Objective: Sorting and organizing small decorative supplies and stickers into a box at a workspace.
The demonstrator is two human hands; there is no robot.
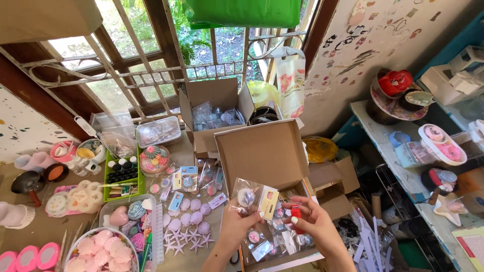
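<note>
left hand pinches a clear packet by its near edge; right hand clamps a red lighter just right of it

Both hands hold a clear packet over a cardboard box.

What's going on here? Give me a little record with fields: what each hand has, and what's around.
Left hand: holds a small clear packet with a round trinket inside
Right hand: holds a small red object, kind unclear
Beneath the hands: open cardboard box with more clear packets
Table, left: pink shell shapes, a green tray of small items
Behind: second open box by a barred window
</note>
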